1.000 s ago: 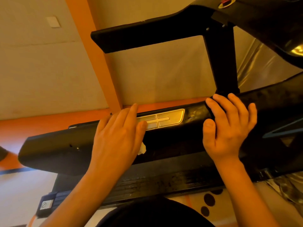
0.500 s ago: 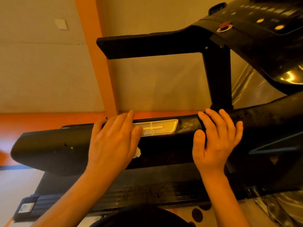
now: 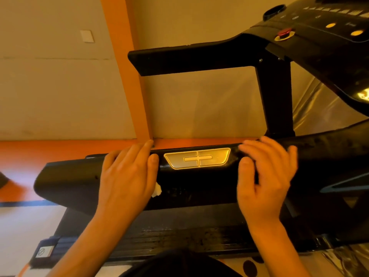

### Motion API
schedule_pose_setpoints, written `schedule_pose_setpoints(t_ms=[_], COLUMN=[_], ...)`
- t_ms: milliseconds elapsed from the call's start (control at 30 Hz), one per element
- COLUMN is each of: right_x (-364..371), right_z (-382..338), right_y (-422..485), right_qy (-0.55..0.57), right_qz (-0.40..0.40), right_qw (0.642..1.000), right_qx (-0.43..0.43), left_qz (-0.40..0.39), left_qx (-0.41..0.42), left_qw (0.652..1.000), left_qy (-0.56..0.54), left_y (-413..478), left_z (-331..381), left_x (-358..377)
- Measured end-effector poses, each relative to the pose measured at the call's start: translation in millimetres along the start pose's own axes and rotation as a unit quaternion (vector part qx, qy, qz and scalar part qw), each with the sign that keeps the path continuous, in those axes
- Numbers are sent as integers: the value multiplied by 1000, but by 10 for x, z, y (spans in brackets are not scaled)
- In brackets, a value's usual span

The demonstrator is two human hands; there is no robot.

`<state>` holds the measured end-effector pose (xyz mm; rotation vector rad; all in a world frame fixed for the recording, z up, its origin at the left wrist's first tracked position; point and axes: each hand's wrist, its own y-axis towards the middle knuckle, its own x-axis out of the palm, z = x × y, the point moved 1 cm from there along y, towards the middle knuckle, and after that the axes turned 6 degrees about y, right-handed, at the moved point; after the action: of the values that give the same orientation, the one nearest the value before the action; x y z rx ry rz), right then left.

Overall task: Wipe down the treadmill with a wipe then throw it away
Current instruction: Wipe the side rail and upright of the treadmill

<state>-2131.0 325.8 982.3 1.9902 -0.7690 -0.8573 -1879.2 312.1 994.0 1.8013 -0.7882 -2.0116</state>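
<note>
A black treadmill handrail (image 3: 195, 182) runs across the middle of the view, with a silver pad (image 3: 197, 158) set into its top. My left hand (image 3: 127, 174) lies flat on the rail left of the pad and presses a white wipe (image 3: 156, 190) under the palm; only a small corner of the wipe shows. My right hand (image 3: 265, 174) rests on the rail right of the pad, fingers straight over its far edge and slightly blurred.
The treadmill console (image 3: 327, 35) with a red stop button (image 3: 284, 34) is at the upper right. A second black handrail (image 3: 191, 60) and an upright post (image 3: 276, 100) stand behind. A beige wall with orange trim (image 3: 127, 76) lies beyond.
Both hands have slid left along the rail. The silver pad, partly covered by my left fingers before, is now fully uncovered between the hands. The view has tilted up.
</note>
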Motion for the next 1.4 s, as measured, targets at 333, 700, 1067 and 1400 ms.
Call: schedule_pose_setpoints(t_ms=[333,700,1067,1400], right_x=[499,638,729,715], right_z=[-499,-458,-432,-448], right_y=[-15,-348,-424,-433], right_qy=[-80,-100,-100,-86], right_qz=[-154,-45,13,-2], right_qw=[982,991,992,993], right_qx=[-70,-82,-81,-76], left_qz=[-2,14,25,28], left_qx=[31,-50,-2,41], left_qw=[999,998,1000,998], left_qy=[-9,-20,12,41], left_y=[-32,-71,-114,-117], left_z=[-103,-102,-217,-239], left_x=[20,68,42,41])
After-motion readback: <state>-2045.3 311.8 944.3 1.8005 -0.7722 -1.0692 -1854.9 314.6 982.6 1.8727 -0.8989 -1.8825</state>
